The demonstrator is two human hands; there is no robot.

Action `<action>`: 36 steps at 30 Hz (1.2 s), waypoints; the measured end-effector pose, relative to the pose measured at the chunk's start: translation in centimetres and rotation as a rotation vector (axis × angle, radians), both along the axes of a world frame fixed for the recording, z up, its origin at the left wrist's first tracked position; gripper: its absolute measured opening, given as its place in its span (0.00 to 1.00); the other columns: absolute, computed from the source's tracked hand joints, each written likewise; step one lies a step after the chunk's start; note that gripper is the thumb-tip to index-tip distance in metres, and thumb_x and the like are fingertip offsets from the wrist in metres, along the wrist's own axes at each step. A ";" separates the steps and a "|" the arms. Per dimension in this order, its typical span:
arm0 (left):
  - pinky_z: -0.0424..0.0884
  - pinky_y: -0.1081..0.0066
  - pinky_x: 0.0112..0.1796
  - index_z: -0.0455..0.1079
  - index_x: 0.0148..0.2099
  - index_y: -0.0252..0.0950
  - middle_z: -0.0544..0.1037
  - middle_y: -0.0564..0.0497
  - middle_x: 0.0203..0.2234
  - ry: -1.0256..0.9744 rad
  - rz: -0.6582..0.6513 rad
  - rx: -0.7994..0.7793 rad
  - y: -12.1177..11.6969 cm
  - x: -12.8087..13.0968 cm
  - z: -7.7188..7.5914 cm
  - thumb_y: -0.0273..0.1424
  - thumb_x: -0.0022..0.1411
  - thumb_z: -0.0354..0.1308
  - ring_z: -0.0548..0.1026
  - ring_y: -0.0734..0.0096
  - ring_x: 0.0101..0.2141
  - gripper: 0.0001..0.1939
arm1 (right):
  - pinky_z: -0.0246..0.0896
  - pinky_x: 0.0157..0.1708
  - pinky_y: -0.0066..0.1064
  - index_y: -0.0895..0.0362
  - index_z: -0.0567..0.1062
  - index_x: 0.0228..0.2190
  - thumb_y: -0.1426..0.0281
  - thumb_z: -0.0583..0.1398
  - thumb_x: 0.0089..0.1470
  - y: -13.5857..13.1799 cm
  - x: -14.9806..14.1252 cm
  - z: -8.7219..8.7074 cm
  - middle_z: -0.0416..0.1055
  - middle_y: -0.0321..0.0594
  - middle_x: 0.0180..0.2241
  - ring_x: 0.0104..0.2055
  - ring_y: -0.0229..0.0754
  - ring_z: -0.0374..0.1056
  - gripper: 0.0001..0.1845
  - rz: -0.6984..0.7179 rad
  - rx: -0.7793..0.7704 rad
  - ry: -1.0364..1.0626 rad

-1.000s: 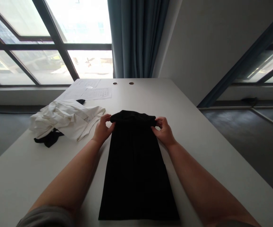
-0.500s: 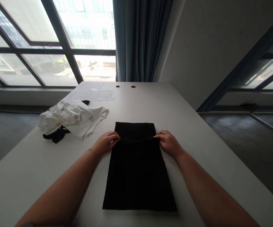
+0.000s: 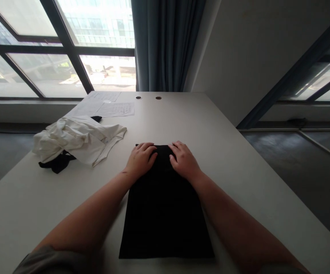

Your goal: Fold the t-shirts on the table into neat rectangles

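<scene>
A folded black garment [image 3: 166, 213] lies flat on the white table in front of me, its long sides running away from me; its exact kind does not show. My left hand [image 3: 142, 156] rests on its far left corner, fingers stretched and a little apart, thumb pointing inward. On the far right corner lies my right hand [image 3: 182, 158], likewise open with the palm down. Both hands touch the cloth without gripping it. Between them, part of the far edge is visible, while the far corners are mostly covered.
A crumpled white garment [image 3: 77, 137] lies at the left, with a black piece of cloth [image 3: 58, 163] partly under it. Beyond are paper sheets [image 3: 116, 109] and two cable holes in the white table [image 3: 239, 190]. A curtain [image 3: 165, 45] hangs behind.
Both hands have let go of the garment's side edges and moved inward and away from me, onto its far end. The view has shifted slightly.
</scene>
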State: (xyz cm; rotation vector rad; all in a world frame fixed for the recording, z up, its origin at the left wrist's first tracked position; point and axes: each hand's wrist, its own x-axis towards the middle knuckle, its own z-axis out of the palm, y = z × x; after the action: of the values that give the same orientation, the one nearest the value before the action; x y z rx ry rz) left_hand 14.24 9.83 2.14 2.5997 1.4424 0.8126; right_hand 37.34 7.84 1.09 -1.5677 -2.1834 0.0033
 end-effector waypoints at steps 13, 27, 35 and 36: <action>0.50 0.39 0.67 0.59 0.73 0.44 0.54 0.44 0.73 0.064 0.168 -0.208 0.7 -0.8 -5.4 0.46 0.73 0.49 0.48 0.42 0.72 0.31 | 0.32 0.72 0.58 0.51 0.53 0.72 0.50 0.49 0.69 1.5 0.2 -4.2 0.39 0.46 0.75 0.76 0.56 0.37 0.37 -0.144 -0.278 -0.129; 0.52 0.50 0.69 0.47 0.75 0.28 0.42 0.31 0.74 0.004 0.097 -0.317 0.4 -5.1 -6.9 0.42 0.74 0.46 0.50 0.49 0.72 0.36 | 0.40 0.72 0.51 0.65 0.49 0.72 0.56 0.50 0.68 -0.6 3.1 -5.9 0.39 0.59 0.74 0.75 0.55 0.42 0.41 -0.212 -0.270 -0.017; 0.48 0.50 0.69 0.51 0.75 0.33 0.52 0.37 0.73 0.083 0.047 -0.329 -2.5 -7.4 -5.8 0.41 0.76 0.40 0.50 0.58 0.72 0.31 | 0.40 0.71 0.54 0.59 0.54 0.72 0.59 0.48 0.69 -3.6 4.2 -5.7 0.51 0.51 0.72 0.74 0.55 0.47 0.36 -0.239 -0.322 -0.016; 0.48 0.49 0.69 0.51 0.75 0.32 0.52 0.37 0.73 0.106 0.059 -0.328 -2.9 -7.5 -5.8 0.42 0.76 0.40 0.49 0.57 0.72 0.32 | 0.41 0.71 0.54 0.59 0.54 0.72 0.59 0.48 0.69 -4.0 4.4 -5.7 0.52 0.50 0.72 0.74 0.54 0.47 0.35 -0.226 -0.322 -0.012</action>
State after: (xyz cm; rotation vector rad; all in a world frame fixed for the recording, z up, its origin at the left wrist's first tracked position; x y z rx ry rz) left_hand 6.74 6.91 -3.65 2.3933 1.5357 0.4042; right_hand 41.71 3.85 -4.60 -1.9875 -2.0788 0.2892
